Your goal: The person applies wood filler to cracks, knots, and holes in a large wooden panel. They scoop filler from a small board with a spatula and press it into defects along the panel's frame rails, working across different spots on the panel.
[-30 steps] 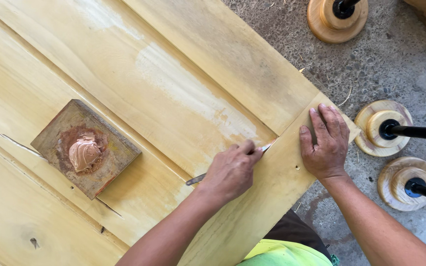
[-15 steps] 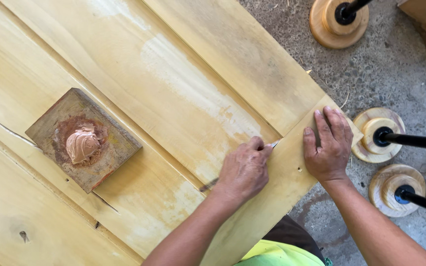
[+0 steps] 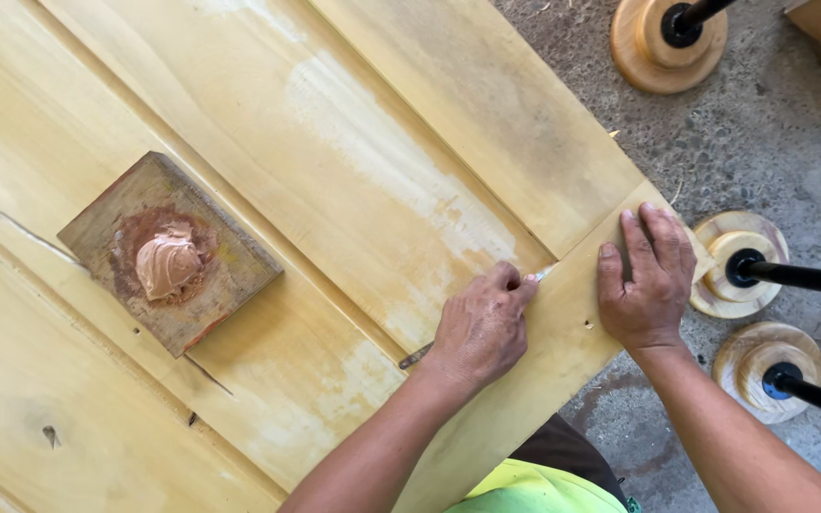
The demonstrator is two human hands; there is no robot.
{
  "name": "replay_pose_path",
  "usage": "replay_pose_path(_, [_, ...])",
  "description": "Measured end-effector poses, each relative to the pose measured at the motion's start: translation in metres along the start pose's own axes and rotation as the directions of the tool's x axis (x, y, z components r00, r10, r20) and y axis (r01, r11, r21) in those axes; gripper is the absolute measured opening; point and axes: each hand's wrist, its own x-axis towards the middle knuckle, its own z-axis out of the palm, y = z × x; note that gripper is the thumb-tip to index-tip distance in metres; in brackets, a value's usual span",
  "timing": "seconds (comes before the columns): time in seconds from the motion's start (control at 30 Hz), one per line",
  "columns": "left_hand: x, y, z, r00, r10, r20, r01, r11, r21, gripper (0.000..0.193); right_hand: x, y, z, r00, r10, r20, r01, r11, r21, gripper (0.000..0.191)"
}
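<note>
My left hand [image 3: 480, 328] is closed around a thin metal putty knife [image 3: 414, 357] whose tip meets the seam between the panel and the end rail of a pale yellow wooden door [image 3: 353, 142]. The knife's handle end sticks out behind the hand. My right hand [image 3: 645, 280] lies flat, fingers spread, on the door's end rail near its corner. A small square wooden board [image 3: 230, 275] rests on the door to the left and carries a lump of pinkish-brown filler [image 3: 166, 260].
Grey concrete floor [image 3: 772, 142] lies to the right of the door. Three round wooden discs on black metal rods [image 3: 735, 266] stand there, one at the top and two close to my right hand. A wooden piece shows at the top right corner.
My left hand has slid the putty knife up along the seam toward the right. My right hand stays pressed on the rail.
</note>
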Motion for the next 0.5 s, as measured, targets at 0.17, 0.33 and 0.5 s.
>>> replay_pose_path(0.17, [-0.027, -0.017, -0.012, 0.997, -0.037, 0.067, 0.034, 0.998, 0.048, 0.032, -0.001, 0.002, 0.002, 1.000, -0.007, -0.012, 0.007, 1.000, 0.003, 0.042])
replay_pose_path(0.33, [-0.032, -0.013, -0.017, 0.995, -0.099, -0.028, 0.099, 0.994, 0.035, 0.041, -0.001, 0.002, 0.002, 1.000, 0.005, -0.011, -0.005, 1.000, 0.002, 0.043])
replay_pose_path(0.5, [-0.004, 0.008, 0.007, 0.993, -0.085, -0.086, 0.084, 0.996, -0.012, 0.036, -0.001, -0.001, 0.002, 1.000, 0.002, -0.011, -0.002, 1.000, 0.005, 0.043])
